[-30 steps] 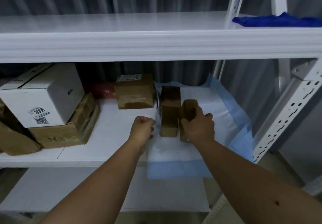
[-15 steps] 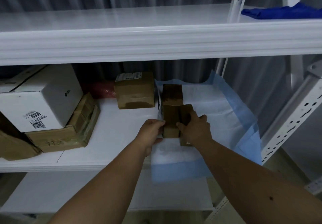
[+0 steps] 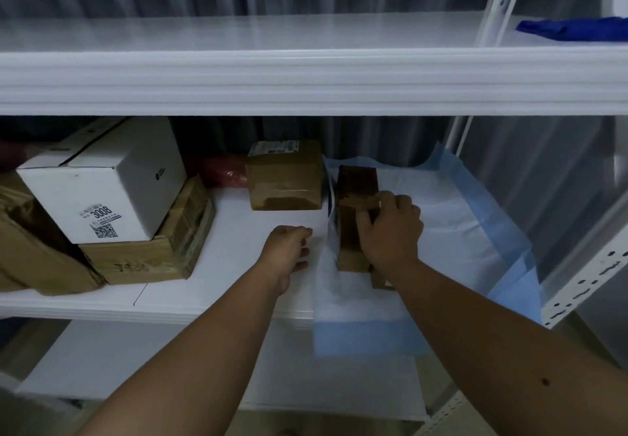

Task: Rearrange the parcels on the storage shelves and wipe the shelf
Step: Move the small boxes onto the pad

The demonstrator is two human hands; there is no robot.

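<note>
On the middle shelf (image 3: 234, 232) lies a white pad with blue edges (image 3: 458, 218). Two narrow brown parcels stand on it side by side. The taller parcel (image 3: 356, 181) is on the left. My right hand (image 3: 390, 232) grips the smaller parcel (image 3: 380, 281) from above, pressed against the taller one, and hides most of it. My left hand (image 3: 289, 249) hovers over the bare shelf with fingers curled, just left of the pad's raised left edge; whether it pinches that edge is unclear. A blue cloth (image 3: 577, 28) lies on the upper shelf (image 3: 306, 75) at the right.
A squat brown parcel (image 3: 285, 177) sits behind my left hand, with something red (image 3: 217, 172) beside it. Further left, a white box (image 3: 112, 191) rests on a flat brown box (image 3: 153, 259) beside a brown bag (image 3: 30, 252). A perforated shelf upright (image 3: 584, 276) stands at the right.
My left hand reached to the taller parcel, then drew back left. My right hand slid the smaller parcel up against the taller one. The pad's left edge now stands up.
</note>
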